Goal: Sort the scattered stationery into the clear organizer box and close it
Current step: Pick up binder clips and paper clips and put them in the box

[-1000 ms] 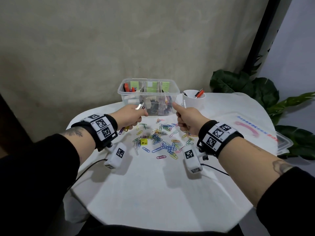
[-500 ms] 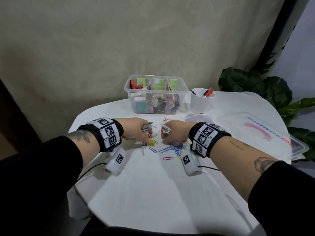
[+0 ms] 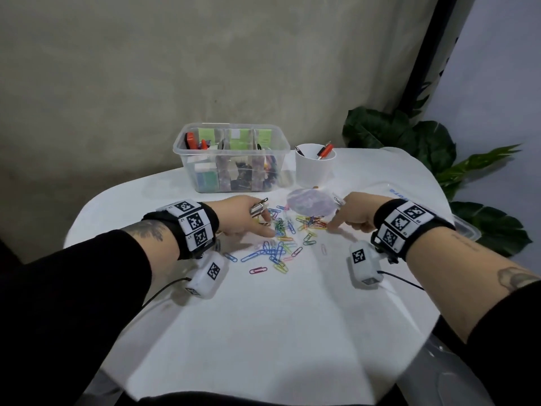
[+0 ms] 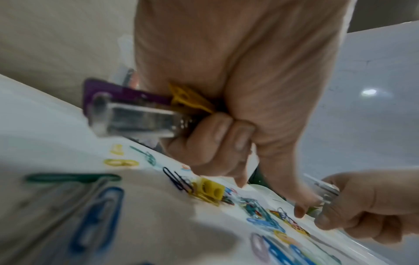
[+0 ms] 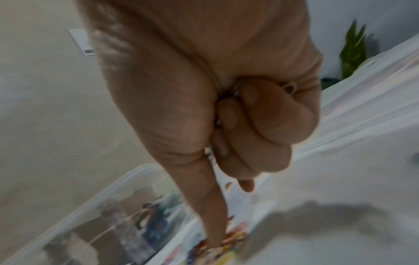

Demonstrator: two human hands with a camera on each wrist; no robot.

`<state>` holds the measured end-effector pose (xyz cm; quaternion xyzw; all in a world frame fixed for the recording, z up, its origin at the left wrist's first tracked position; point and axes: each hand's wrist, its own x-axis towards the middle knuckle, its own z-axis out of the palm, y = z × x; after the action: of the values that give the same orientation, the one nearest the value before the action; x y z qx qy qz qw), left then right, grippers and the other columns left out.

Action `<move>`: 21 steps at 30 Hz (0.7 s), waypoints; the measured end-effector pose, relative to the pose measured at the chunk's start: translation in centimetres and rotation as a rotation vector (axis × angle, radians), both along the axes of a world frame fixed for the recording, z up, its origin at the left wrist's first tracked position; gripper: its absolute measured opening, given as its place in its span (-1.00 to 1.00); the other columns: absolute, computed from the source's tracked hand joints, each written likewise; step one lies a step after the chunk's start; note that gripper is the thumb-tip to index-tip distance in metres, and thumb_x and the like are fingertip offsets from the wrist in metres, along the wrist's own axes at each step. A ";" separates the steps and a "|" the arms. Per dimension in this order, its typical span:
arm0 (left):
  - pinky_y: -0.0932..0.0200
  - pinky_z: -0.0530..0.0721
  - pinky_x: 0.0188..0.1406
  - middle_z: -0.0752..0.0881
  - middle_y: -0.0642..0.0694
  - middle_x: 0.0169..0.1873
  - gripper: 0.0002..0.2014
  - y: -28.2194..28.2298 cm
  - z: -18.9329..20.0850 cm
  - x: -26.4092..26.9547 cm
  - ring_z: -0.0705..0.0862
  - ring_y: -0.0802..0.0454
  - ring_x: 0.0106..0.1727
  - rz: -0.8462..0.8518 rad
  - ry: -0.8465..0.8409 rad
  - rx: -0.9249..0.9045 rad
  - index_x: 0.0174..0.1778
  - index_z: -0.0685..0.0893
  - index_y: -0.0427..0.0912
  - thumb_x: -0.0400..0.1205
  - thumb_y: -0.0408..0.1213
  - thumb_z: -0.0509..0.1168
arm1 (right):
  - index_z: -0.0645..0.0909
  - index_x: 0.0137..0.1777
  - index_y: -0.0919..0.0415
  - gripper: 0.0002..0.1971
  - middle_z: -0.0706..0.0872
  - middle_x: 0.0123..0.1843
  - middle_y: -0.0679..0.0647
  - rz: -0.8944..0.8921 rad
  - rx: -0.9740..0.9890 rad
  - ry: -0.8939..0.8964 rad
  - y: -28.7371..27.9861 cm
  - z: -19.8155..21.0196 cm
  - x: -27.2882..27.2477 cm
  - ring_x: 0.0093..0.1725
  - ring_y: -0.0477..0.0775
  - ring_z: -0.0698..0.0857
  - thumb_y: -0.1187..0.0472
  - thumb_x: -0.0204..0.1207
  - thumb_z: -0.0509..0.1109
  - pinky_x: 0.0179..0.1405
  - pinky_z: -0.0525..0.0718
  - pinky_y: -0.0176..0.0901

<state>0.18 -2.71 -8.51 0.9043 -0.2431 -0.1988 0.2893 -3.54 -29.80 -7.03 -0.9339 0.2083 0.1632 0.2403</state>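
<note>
Coloured paper clips [image 3: 279,241] lie scattered mid-table. My left hand [image 3: 248,219] hovers at their left edge and grips silver metal clips [image 3: 258,208]. In the left wrist view those clips [image 4: 136,119] and a yellow piece [image 4: 189,99] sit in its curled fingers. A yellow block [image 4: 207,190] lies among the paper clips below. My right hand [image 3: 349,219] holds a metal clip [image 3: 338,200] in curled fingers, and its index finger [image 5: 215,224] points down onto the pile's right edge. The clear organizer box [image 3: 187,159] stands open behind, partly filled.
A white cup [image 3: 314,168] with pens stands right of the box. A purple disc [image 3: 310,202] lies between box and pile. The box lid [image 3: 465,230] rests at the table's right edge, with plant leaves [image 3: 409,136] beyond. The white table [image 3: 278,332] stretches towards me.
Both hands came down from near the box to the paper-clip pile, met over it, and have now moved apart. The right index finger has stretched out onto the clips.
</note>
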 end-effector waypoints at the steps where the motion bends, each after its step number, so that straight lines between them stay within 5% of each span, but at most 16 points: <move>1: 0.26 0.48 -0.49 0.63 0.08 -0.28 -0.52 -0.4 0.1 -0.4 0.50 0.08 -0.44 -0.066 0.030 0.030 0.09 0.66 0.10 0.30 0.05 0.65 | 0.52 -0.32 0.22 -0.54 0.49 -0.44 0.18 0.016 -0.013 0.039 -0.5 -0.3 -0.3 -0.51 0.08 0.35 0.04 0.03 0.75 -0.48 0.31 -0.18; 3: 0.22 0.62 -0.20 0.68 0.16 -0.12 -0.38 -1.1 0.1 -1.1 0.64 0.10 -0.19 -0.237 -0.011 0.200 0.10 0.62 0.21 0.16 0.08 0.70 | 0.55 -0.19 0.24 -0.44 0.55 -0.42 0.16 0.060 -0.007 0.074 -0.8 -0.9 -0.7 -0.47 0.09 0.41 -0.02 -0.04 0.75 -0.45 0.36 -0.15; 5: 0.24 0.61 -0.05 0.67 0.23 -0.02 -0.31 -1.9 -0.2 -1.2 0.66 0.15 -0.03 -0.315 -0.030 0.279 0.14 0.57 0.22 0.13 0.04 0.72 | 0.56 0.05 0.18 -0.44 0.59 -0.48 0.15 0.100 0.062 0.051 -0.4 -1.4 -0.9 -0.55 0.07 0.45 0.05 0.13 0.73 -0.52 0.37 -0.23; 7: 0.21 0.59 -0.10 0.68 0.21 -0.10 -0.39 -2.3 -0.6 -0.8 0.64 0.13 -0.09 -0.317 -0.028 0.277 0.11 0.58 0.14 0.21 0.00 0.70 | 0.54 0.11 0.08 -0.56 0.56 -0.55 0.11 0.126 0.178 0.027 0.7 -1.7 -0.9 -0.66 0.02 0.41 0.16 0.31 0.67 -0.59 0.35 -0.33; 11: 0.14 0.62 -0.26 0.73 0.06 -0.28 -0.64 -2.0 -0.2 0.1 0.67 -0.03 -0.22 -0.198 -0.131 0.253 0.00 0.65 -0.06 0.46 0.08 0.53 | 0.60 -0.14 0.04 -0.87 0.55 -0.47 0.06 0.218 0.312 0.031 3.9 -1.4 -0.4 -0.61 0.01 0.35 0.19 0.48 0.53 -0.59 0.25 -0.32; 15: 0.22 0.47 -0.57 0.50 -0.03 -0.44 -0.16 -1.5 1.0 1.1 0.42 0.08 -0.54 0.270 0.204 -0.294 0.20 0.62 -0.35 0.37 0.42 0.37 | 0.46 -0.13 0.20 -0.82 0.38 -0.51 0.03 0.013 0.625 -0.093 7.1 0.5 1.6 -0.63 -0.08 0.26 0.16 0.66 0.35 -0.72 0.20 -0.37; 18: 0.41 0.18 -0.76 0.32 0.07 -0.52 -0.43 -1.6 2.7 1.4 0.19 0.22 -0.63 0.440 0.557 -0.698 -0.10 0.63 -0.16 0.47 0.36 0.31 | 0.36 -0.23 0.15 -0.79 0.27 -0.51 -0.01 -0.029 0.892 -0.010 10.1 2.5 3.3 -0.63 -0.12 0.18 0.34 0.66 0.10 -0.78 0.15 -0.40; 21: 0.46 0.08 -0.77 0.40 0.06 -0.58 -0.46 -2.1 3.8 1.7 0.17 0.23 -0.64 0.541 0.589 -0.807 -0.35 0.47 -0.07 0.41 0.39 0.36 | 0.34 -0.32 0.16 -0.66 0.32 -0.54 0.01 -0.016 0.915 0.012 12.9 4.3 4.8 -0.65 -0.14 0.21 0.22 0.73 0.02 -0.73 0.17 -0.43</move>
<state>1.86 -4.79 -4.74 0.6587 0.0314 -0.2528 0.7080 1.24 -16.86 -2.71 -0.7292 0.1234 0.2418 0.6281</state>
